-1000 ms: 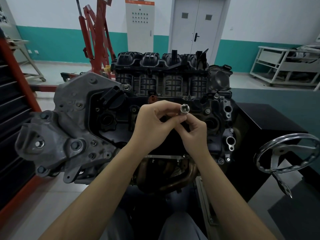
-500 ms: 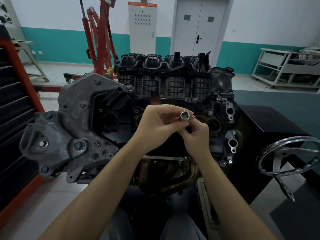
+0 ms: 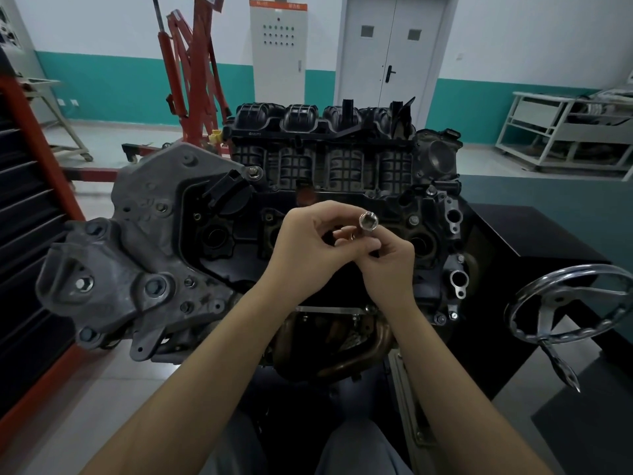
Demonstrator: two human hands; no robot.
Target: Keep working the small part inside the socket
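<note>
Socket (image 3: 368, 221) held above the engine (image 3: 308, 207), open end toward camera, pinched by right hand (image 3: 388, 265); left hand (image 3: 305, 248) curls fingers at its lower end. Fitting looks unfinished: socket not yet on any engine bolt.

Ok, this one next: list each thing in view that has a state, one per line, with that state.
Socket: held up, open end toward the camera.
Right hand: fingers pinch the socket.
Left hand: fingers curled beside the socket; contact unclear.
Engine: mounted, intake manifold on top.
Double door: closed.
Handwheel: untouched.
Red engine crane: parked behind the engine.
</note>
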